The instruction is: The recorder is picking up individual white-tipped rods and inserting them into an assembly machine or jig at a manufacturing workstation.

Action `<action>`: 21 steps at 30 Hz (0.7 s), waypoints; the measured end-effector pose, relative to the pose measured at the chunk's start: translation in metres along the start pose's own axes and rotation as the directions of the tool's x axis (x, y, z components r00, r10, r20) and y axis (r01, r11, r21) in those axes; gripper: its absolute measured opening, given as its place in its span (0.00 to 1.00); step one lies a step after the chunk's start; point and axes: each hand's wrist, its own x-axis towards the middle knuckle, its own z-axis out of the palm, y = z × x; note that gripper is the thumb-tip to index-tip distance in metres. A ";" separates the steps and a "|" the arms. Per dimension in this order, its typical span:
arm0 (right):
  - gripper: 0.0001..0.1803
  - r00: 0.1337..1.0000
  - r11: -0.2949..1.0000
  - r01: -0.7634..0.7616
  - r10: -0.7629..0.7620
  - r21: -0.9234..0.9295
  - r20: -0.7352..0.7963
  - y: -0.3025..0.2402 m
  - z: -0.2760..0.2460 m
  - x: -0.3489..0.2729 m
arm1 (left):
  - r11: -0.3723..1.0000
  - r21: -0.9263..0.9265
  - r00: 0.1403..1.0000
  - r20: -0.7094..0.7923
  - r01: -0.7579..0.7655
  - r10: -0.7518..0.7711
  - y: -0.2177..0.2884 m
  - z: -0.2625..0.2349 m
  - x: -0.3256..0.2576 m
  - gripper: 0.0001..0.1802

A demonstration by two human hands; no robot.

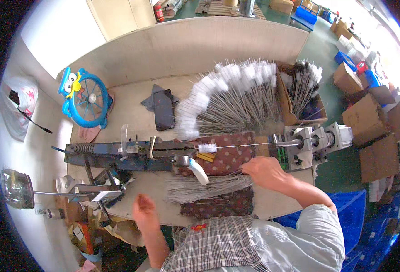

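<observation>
A small white-bristled brush sits at the clamp of the long dark machine bar. Its thin twisted wire runs right into the spindle. My right hand is below that wire, at the edge of the spotted cloth; its fingers are curled together and whatever they hold is hidden. A bundle of bare wires lies just left of it, across the bench front. My left hand hangs at the bench's front edge, smeared by motion, apart from the wires. A white-wrapped lever stands between the hands.
Many finished white brushes fan out at the back, beside a cardboard box of more brushes. A dark phone and a blue round fan-like object are at the back left. A metal-armed fixture juts out at the left.
</observation>
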 end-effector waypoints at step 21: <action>0.12 0.995 0.896 -0.016 -0.028 -0.445 -0.092 -0.021 -0.046 -0.013 | 0.719 0.567 0.453 0.559 0.403 -0.694 0.015 0.164 -0.101 0.22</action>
